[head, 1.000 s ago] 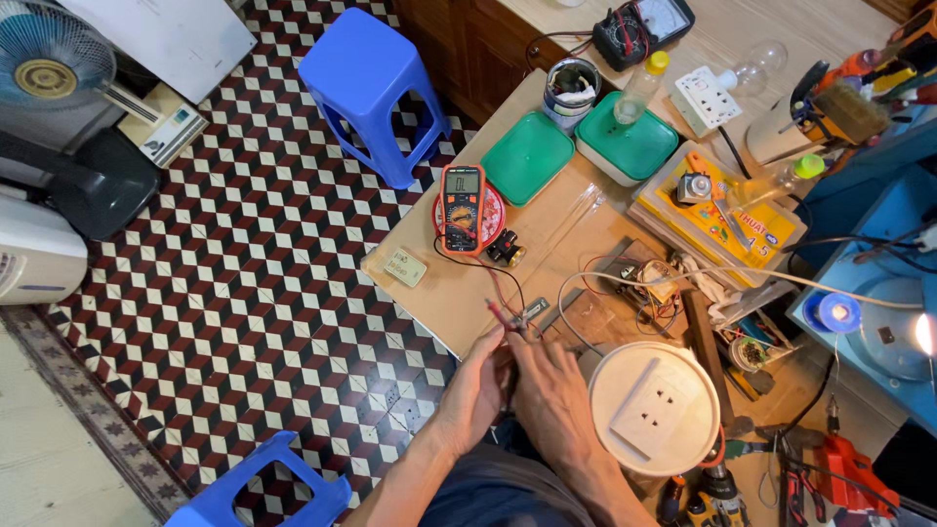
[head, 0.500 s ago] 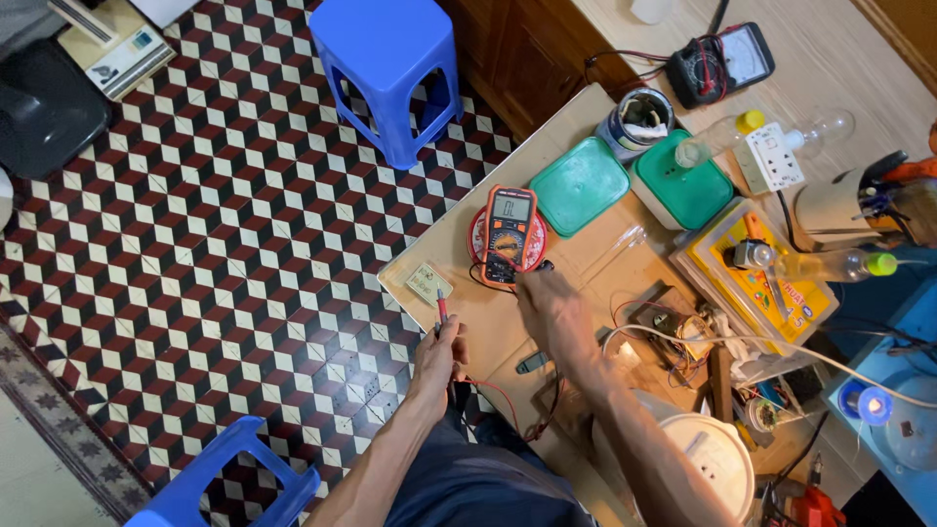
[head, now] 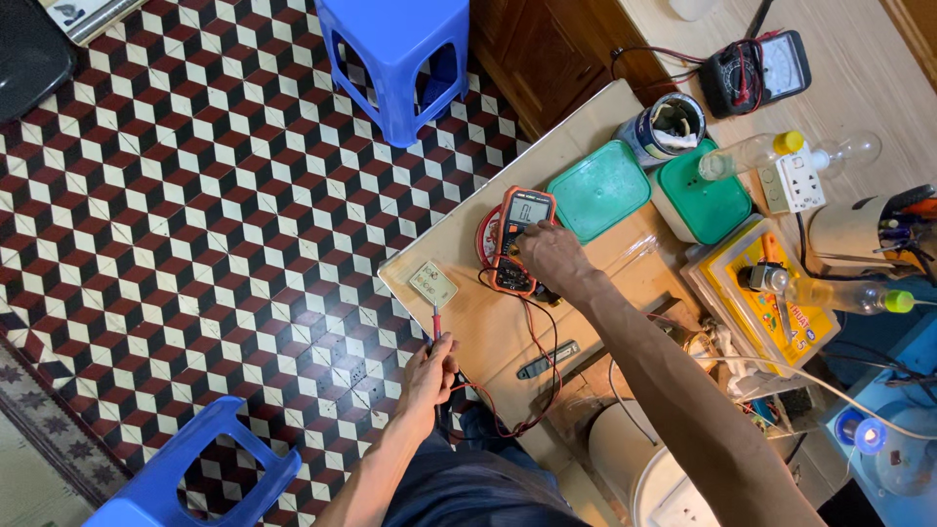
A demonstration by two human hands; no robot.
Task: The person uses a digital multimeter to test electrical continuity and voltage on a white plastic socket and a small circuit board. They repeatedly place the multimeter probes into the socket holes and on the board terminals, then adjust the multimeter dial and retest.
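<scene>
On wooden worktop (head: 595, 273), orange multimeter (head: 520, 239) sits near left edge beside green lids. Right hand (head: 551, 256) on its dial, grip pinched on knob. Left hand (head: 429, 369) at worktop corner, grip closed round red probe (head: 436, 322), tip up, near small beige switch plate (head: 431, 283).

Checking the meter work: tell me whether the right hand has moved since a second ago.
Yes. The right hand left the left hand near the table's front edge and reached away across the wooden table onto the orange multimeter.

A single head-worn camera looks steeply down from well above onto the wooden table (head: 586, 293) and tiled floor (head: 195, 244).
</scene>
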